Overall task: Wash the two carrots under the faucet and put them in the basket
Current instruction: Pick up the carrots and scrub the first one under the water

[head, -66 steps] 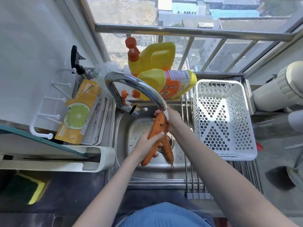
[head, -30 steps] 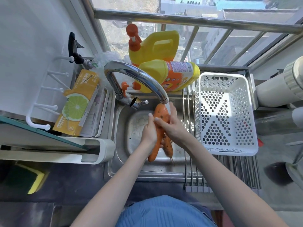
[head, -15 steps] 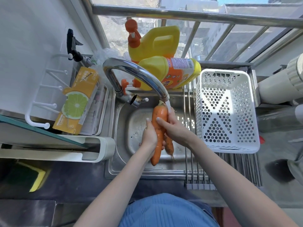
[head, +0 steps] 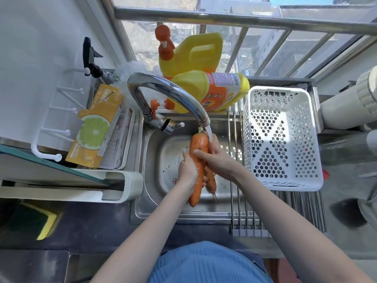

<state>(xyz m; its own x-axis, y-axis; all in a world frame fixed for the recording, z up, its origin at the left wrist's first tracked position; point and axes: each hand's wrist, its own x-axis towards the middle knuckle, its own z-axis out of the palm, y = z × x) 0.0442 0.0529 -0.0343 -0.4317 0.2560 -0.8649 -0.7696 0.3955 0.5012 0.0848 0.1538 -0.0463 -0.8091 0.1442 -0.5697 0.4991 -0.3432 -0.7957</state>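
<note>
both carrots are over the steel sink point(head: 155, 180) under the running faucet point(head: 173, 94): the left hand point(head: 188, 170) is wrapped around the big carrot point(head: 197, 170), and the right hand point(head: 219, 160) grasps it from the other side, thumb across it. the smaller carrot point(head: 211, 181) sits just behind, touching both hands; which hand carries it i cannot tell. the white basket point(head: 253, 139) stands empty on the rack at the sink's right edge, open on top.

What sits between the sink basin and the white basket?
Head view: metal rods of a roll-up drying rack span that gap between sink and basket.
</note>
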